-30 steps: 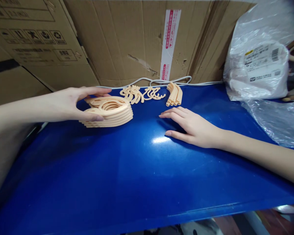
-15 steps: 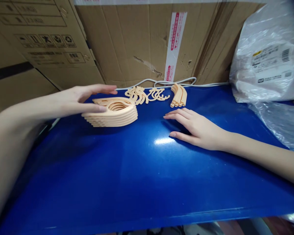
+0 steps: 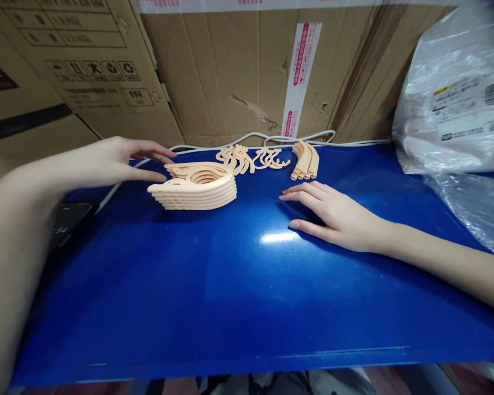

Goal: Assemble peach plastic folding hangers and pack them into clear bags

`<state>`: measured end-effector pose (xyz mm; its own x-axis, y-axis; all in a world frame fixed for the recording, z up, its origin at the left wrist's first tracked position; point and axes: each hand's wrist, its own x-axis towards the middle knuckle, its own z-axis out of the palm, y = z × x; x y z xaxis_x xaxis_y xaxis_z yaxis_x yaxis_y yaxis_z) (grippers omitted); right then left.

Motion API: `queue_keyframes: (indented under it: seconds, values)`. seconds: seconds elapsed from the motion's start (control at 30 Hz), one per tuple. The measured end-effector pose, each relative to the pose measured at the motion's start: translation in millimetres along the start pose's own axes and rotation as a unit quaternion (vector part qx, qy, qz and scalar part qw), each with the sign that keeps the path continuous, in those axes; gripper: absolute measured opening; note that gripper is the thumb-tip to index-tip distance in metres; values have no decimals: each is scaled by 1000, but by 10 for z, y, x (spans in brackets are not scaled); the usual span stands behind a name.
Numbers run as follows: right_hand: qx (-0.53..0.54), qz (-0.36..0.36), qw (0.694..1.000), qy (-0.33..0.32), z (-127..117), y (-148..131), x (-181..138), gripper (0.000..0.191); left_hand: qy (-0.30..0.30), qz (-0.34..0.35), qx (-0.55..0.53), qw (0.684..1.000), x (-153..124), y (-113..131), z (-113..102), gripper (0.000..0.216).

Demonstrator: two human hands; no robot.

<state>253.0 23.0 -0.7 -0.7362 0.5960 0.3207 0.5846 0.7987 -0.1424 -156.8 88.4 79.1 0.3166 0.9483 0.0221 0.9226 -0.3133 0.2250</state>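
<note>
On the left of the blue table (image 3: 247,296), my left hand (image 3: 135,159) is open, thumb and fingers apart, at the left end of a stack of cream plastic curved pieces (image 3: 197,195) with oval openings. Whether its thumb touches the stack I cannot tell. My right hand (image 3: 327,214) rests open on the tabletop, palm down and holding nothing. Just beyond its fingers lies a bundle of cream curved tubular pieces (image 3: 306,160). Several loose cream hooks (image 3: 241,159) are spread between that bundle and the stack.
Cardboard boxes (image 3: 230,71) stand along the table's back edge, with a white cable (image 3: 354,144) in front. A plastic-wrapped package (image 3: 453,109) is at the back right, clear film (image 3: 473,208) below it. A dark device with lit digits (image 3: 69,222) lies under my left forearm.
My left hand has drawn back left from over the stack to its left end. My right hand stays where it was on the table. The view has shifted slightly.
</note>
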Motion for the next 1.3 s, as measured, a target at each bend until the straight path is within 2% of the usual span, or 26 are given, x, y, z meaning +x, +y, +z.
queue_keyframes:
  seconds: [0.43, 0.87, 0.97, 1.03, 1.1, 1.17, 1.23, 1.3]
  values:
    - [7, 4, 1000, 1, 5, 0, -1, 45, 9, 23, -18, 1000, 35, 9, 68, 60]
    - [-7, -2, 1000, -8, 3, 8, -6, 47, 22, 29, -39, 999, 12, 2, 55, 65]
    - [-7, -1, 1000, -8, 5, 7, -6, 48, 91, -2, -64, 994, -49, 175, 33, 60]
    - [-5, 0, 1000, -9, 6, 8, -6, 48, 191, -12, -34, 981, -98, 372, 37, 56]
    - [-3, 2, 1000, -10, 6, 12, -6, 49, 285, 18, -30, 958, -148, 611, 77, 52]
    - [-2, 1, 1000, -11, 7, 18, -7, 49, 348, 70, -17, 935, -201, 868, 168, 46]
    - [-2, 0, 1000, -10, 10, 24, -8, 49, 344, 148, 48, 926, -259, 1118, 319, 43]
    - [-4, -4, 1000, -8, 14, 30, -9, 50, 275, 250, 59, 926, -316, 1328, 517, 41]
